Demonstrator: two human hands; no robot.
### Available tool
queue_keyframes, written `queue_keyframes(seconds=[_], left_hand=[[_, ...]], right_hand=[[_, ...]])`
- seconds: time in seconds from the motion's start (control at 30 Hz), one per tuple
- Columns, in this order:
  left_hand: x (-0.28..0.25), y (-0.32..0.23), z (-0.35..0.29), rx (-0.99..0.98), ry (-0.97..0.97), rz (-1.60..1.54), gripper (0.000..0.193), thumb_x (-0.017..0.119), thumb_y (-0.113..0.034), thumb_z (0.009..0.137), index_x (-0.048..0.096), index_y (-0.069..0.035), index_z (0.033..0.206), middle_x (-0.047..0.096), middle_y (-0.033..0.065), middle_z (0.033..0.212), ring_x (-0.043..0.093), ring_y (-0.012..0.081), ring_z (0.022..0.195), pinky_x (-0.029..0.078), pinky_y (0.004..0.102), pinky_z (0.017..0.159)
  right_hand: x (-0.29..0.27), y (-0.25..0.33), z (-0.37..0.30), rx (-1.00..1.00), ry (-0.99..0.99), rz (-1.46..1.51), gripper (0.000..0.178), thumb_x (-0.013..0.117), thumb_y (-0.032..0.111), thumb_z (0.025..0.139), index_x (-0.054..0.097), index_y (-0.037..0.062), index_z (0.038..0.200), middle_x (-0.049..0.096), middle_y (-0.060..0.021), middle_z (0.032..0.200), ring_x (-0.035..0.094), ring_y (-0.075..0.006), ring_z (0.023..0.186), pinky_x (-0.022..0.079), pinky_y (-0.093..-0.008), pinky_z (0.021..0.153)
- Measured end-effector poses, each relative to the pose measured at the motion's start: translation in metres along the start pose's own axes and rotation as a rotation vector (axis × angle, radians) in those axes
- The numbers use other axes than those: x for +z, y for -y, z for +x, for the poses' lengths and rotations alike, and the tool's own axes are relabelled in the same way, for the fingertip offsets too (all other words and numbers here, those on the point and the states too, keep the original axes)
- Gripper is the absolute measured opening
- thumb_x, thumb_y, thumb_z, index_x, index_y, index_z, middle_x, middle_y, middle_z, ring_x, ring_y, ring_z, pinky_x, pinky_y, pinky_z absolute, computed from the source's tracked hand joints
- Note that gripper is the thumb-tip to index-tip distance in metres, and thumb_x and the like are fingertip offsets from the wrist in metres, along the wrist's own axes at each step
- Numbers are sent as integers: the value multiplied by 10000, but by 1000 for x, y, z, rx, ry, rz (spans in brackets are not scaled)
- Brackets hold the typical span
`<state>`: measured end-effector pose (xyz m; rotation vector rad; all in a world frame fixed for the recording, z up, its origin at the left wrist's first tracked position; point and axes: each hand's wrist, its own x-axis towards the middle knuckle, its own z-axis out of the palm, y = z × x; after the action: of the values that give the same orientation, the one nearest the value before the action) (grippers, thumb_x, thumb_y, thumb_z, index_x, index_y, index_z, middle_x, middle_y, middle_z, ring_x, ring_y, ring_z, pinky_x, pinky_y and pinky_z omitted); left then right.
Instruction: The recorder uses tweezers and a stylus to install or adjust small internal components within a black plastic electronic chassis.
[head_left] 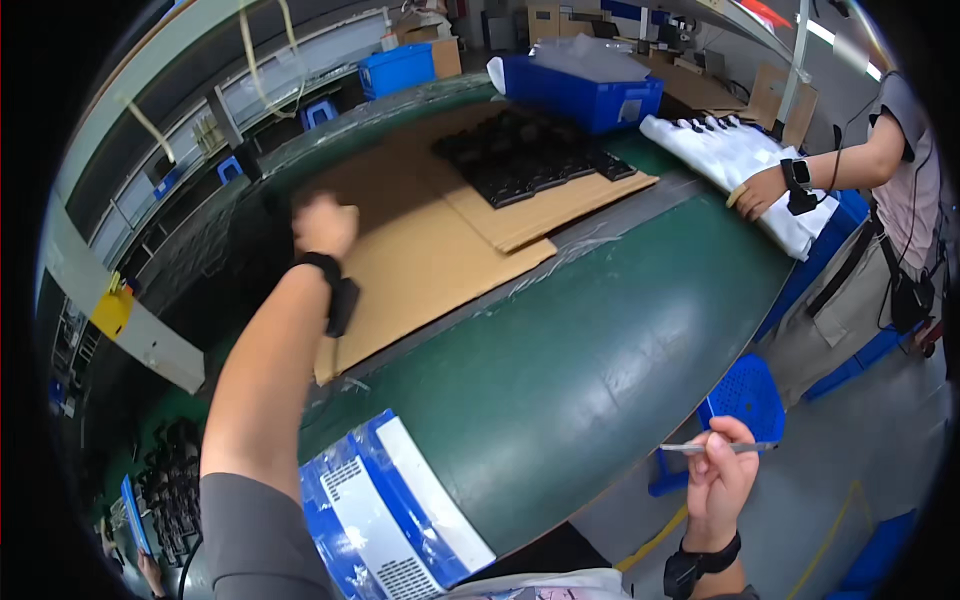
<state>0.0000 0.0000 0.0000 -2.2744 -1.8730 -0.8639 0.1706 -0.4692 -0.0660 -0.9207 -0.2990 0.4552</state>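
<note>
My left hand is stretched out over the left part of a flat brown cardboard sheet. Motion smears its fingers, so whether it holds anything does not show. At the lower right, past the table's edge, my right hand pinches a slim grey metal tool between thumb and fingers. The tool lies level, its thin end toward the left; its exact kind is unclear. Black plastic parts sit close together on the cardboard's far right. Dark items beyond my left hand are hard to make out.
A blue and white box lies on the near edge of the green table. A blue bin stands at the back. On the right, a co-worker's hand rests by white packaging. A blue stool stands below.
</note>
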Motion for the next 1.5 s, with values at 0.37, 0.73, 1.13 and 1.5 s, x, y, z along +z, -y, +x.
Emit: queue_keyframes(seconds=[0.37, 0.73, 1.13, 1.5], left_hand=[[105, -242, -42, 490, 588, -36, 399, 411, -299, 823, 391, -203, 1210, 222, 47, 1347, 175, 309, 1234, 236, 558, 912], [37, -126, -64, 908, 824, 51, 353, 402, -245, 794, 530, 12, 999, 406, 238, 1173, 487, 355, 967, 379, 375, 848], [-83, -11, -152, 410, 276, -218, 236, 573, -124, 732, 479, 26, 887, 458, 182, 900, 496, 323, 780, 409, 369, 711], [9, 149, -55, -215, 240, -227, 226, 525, -67, 705, 483, 59, 888, 526, 263, 918, 528, 380, 858, 437, 396, 740]], right_hand=[[-4, 10, 18, 121, 28, -23, 196, 538, -3, 738, 519, -40, 931, 587, -181, 744, 482, -102, 477, 369, -163, 428], [-14, 7, 26, 81, 47, 71, 156, 512, -8, 682, 503, -38, 835, 554, -181, 609, 467, -116, 431, 394, -186, 401], [14, 17, -17, 119, 165, 109, 168, 549, -21, 673, 523, -37, 838, 579, -167, 658, 458, -94, 442, 370, -180, 403], [115, -10, 104, -173, 664, -887, 222, 485, 180, 810, 591, -12, 783, 542, -57, 601, 533, -132, 608, 409, -269, 544]])
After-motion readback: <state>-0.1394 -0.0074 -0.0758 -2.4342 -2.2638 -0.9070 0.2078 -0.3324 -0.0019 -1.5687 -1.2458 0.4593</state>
